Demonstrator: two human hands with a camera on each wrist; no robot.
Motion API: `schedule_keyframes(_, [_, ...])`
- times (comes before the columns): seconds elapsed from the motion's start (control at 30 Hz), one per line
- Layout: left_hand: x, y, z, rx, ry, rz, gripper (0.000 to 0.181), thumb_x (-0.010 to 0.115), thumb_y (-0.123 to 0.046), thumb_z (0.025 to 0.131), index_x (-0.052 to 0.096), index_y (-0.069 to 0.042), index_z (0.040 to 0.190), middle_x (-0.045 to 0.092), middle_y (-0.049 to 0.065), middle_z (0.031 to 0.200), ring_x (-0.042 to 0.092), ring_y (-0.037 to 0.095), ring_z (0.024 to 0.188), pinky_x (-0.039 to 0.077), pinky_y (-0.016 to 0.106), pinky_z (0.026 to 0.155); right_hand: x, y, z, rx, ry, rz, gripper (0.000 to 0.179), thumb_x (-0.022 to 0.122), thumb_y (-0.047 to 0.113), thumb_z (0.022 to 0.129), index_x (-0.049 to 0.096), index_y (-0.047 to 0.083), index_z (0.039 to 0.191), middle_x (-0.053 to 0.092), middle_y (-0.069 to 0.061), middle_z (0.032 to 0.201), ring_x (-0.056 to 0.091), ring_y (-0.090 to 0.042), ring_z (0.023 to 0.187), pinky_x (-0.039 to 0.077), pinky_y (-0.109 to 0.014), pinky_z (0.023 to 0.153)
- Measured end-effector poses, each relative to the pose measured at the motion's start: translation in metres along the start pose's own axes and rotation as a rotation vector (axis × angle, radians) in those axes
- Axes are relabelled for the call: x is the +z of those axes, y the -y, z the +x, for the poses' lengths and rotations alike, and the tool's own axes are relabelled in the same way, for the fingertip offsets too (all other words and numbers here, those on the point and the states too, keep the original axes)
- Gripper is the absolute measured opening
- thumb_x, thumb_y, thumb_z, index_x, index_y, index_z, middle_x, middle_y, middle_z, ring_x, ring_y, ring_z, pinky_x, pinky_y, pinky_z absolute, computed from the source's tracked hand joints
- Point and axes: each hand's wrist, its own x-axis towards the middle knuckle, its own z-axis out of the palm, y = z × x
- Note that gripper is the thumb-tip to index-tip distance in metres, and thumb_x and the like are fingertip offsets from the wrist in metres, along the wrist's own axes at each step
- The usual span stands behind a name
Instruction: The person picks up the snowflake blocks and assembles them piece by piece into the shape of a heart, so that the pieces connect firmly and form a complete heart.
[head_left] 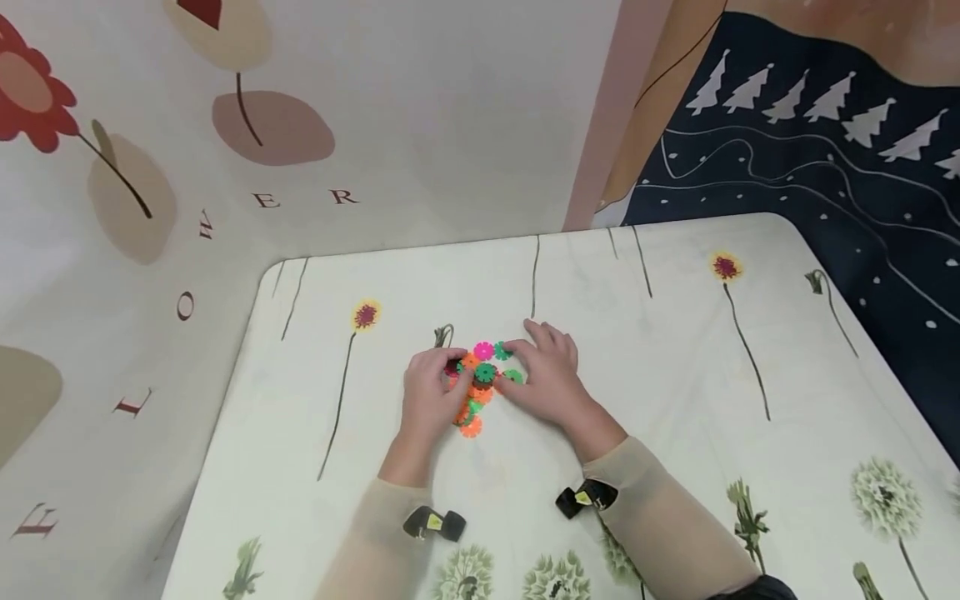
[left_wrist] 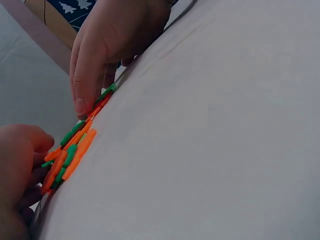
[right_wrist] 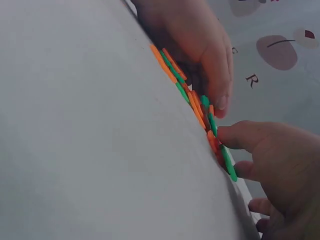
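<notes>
Fingers apart, the right hand (head_left: 550,375) touches the right edge of the colored discs (head_left: 485,372); from my feed I cannot tell whether the left hand (head_left: 432,393), curved against their other side, pinches any. I see them overlapping in a pile on the flower-print table (head_left: 637,375), between both hands.

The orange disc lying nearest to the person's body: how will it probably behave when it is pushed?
The orange disc probably slides rather than rolls, as it lies roughly flat on the table. It looks thin, so likely light. Its notched rim might catch on the neighbouring discs.
</notes>
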Motion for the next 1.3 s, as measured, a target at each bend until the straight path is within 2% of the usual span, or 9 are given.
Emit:
schedule_keyframes(0.1, [0.000,0.001,0.001,0.013,-0.008,0.045,0.027,0.079,-0.014,0.095,0.074,-0.005,0.121,0.074,0.011,0.121,0.058,0.037,0.120,0.041,0.057,0.111,0.004,-0.001,0.001,-0.023,-0.071,0.026,0.041,0.082,0.040,0.091,0.076,0.014,0.122,0.046,-0.019,0.159,0.031,-0.044,0.149,0.014,-0.065,0.123])
schedule_keyframes(0.23, [0.005,0.003,0.000,0.063,-0.046,0.062,0.024,0.082,-0.011,0.094,0.076,-0.005,0.116,0.076,0.011,0.117,0.062,0.037,0.115,0.044,0.058,0.107,0.007,-0.003,0.000,-0.013,-0.165,0.026,0.029,0.088,0.038,0.087,0.079,0.016,0.104,0.067,-0.007,0.120,0.053,-0.035,0.120,0.034,-0.060,0.108])
schedule_keyframes(0.4, [0.008,0.004,-0.002,0.111,-0.103,0.014,0.016,0.084,-0.004,0.092,0.079,-0.006,0.107,0.078,0.009,0.110,0.064,0.036,0.105,0.049,0.055,0.100,0.008,-0.003,-0.001,0.048,-0.196,-0.044,0.038,0.091,0.048,0.083,0.082,0.018,0.103,0.070,0.001,0.100,0.057,-0.026,0.099,0.040,-0.053,0.092])
schedule_keyframes(0.53, [0.008,0.002,-0.003,0.066,-0.131,-0.058,0.013,0.083,-0.003,0.092,0.075,-0.006,0.102,0.076,0.008,0.101,0.063,0.031,0.097,0.054,0.048,0.092,0.009,-0.003,-0.001,0.022,-0.226,-0.009,0.038,0.093,0.048,0.082,0.080,0.017,0.100,0.068,0.006,0.091,0.057,-0.020,0.089,0.041,-0.048,0.089])
schedule_keyframes(0.67, [0.010,0.000,-0.004,0.024,-0.162,-0.159,0.017,0.080,-0.003,0.095,0.066,-0.005,0.106,0.070,0.007,0.099,0.064,0.024,0.094,0.058,0.038,0.089,0.012,-0.006,-0.002,-0.079,-0.311,0.182,0.025,0.095,0.026,0.083,0.077,0.012,0.095,0.062,0.007,0.075,0.054,-0.014,0.069,0.047,-0.036,0.075])
schedule_keyframes(0.77, [0.011,-0.001,-0.005,0.051,-0.186,-0.249,0.019,0.078,-0.001,0.097,0.066,-0.003,0.112,0.071,0.008,0.101,0.067,0.022,0.092,0.060,0.030,0.087,0.015,-0.005,-0.001,-0.165,-0.362,0.376,0.018,0.092,0.009,0.085,0.079,0.007,0.095,0.064,0.004,0.072,0.054,-0.013,0.063,0.049,-0.027,0.061])
schedule_keyframes(0.9, [0.013,-0.001,-0.005,0.091,-0.165,-0.366,0.018,0.078,0.001,0.096,0.073,-0.002,0.113,0.074,0.007,0.101,0.069,0.021,0.085,0.058,0.021,0.076,0.018,-0.003,0.001,-0.182,-0.389,0.579,0.014,0.089,0.004,0.087,0.082,0.002,0.099,0.075,0.000,0.081,0.064,-0.011,0.066,0.055,-0.020,0.063])
schedule_keyframes(1.03, [0.012,-0.002,-0.005,0.078,-0.106,-0.400,0.015,0.080,-0.001,0.095,0.076,-0.004,0.109,0.075,0.004,0.099,0.069,0.019,0.083,0.057,0.019,0.073,0.017,0.000,0.001,-0.127,-0.368,0.696,0.016,0.087,0.005,0.090,0.082,-0.001,0.104,0.079,-0.004,0.086,0.072,-0.014,0.070,0.060,-0.022,0.066])
schedule_keyframes(1.3, [0.011,-0.004,-0.005,0.053,-0.057,-0.367,0.012,0.081,-0.003,0.095,0.075,-0.004,0.106,0.076,0.005,0.098,0.070,0.019,0.086,0.057,0.022,0.076,0.014,0.003,-0.001,-0.021,-0.154,0.859,0.021,0.076,0.004,0.099,0.078,-0.003,0.119,0.079,-0.011,0.092,0.077,-0.023,0.075,0.065,-0.031,0.073])
